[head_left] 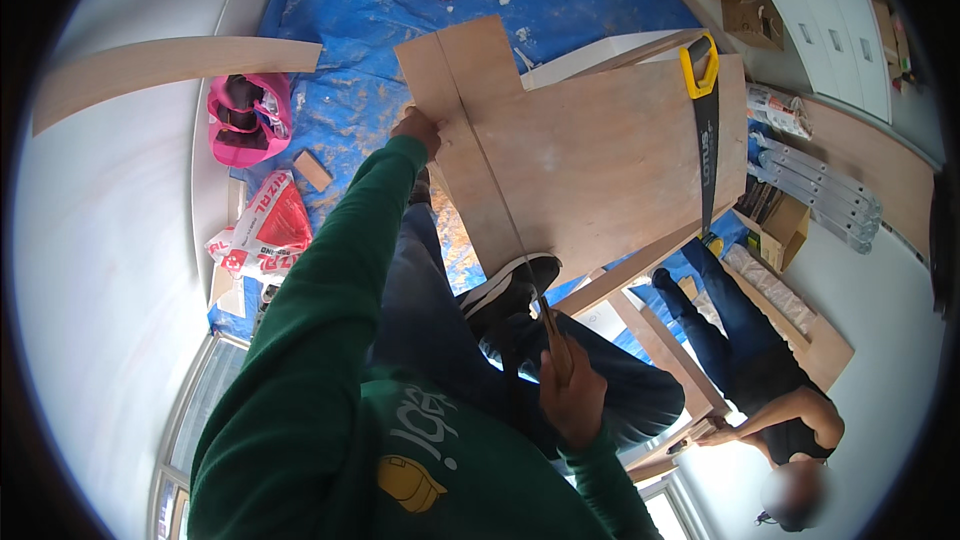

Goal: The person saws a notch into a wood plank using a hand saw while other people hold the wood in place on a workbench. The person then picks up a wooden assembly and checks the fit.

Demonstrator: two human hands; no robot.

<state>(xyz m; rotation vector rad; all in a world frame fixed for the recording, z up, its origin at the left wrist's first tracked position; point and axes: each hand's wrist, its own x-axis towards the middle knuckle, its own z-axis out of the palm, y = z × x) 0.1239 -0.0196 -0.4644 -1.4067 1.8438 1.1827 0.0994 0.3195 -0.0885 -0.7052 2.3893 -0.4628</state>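
Evidently the right hand (575, 395), at the lower middle of the frame, has its fingers closed around the wooden handle of what looks like a handsaw (559, 355), seen nearly edge-on. Its thin blade points up over the pale wooden board (610, 165) in the centre, in line with a dark line (480, 145) running to the board's top edge; where blade ends and line begins I cannot tell. The left hand (418, 132) rests at the board's left edge, though whether its fingers curl beneath or merely press is unclear. A dark shoe (505, 285) sits on the lower edge, right beside the blade, so a skipping stroke could catch the shoe or the bent leg. If the left hand's pressure slackens, the board could twist and pinch the blade; the strip on that side might also sag or splinter if poorly supported. Toward the right, a yellow-handled saw (708, 130) lies loose across the board and could slide off if it shakes.
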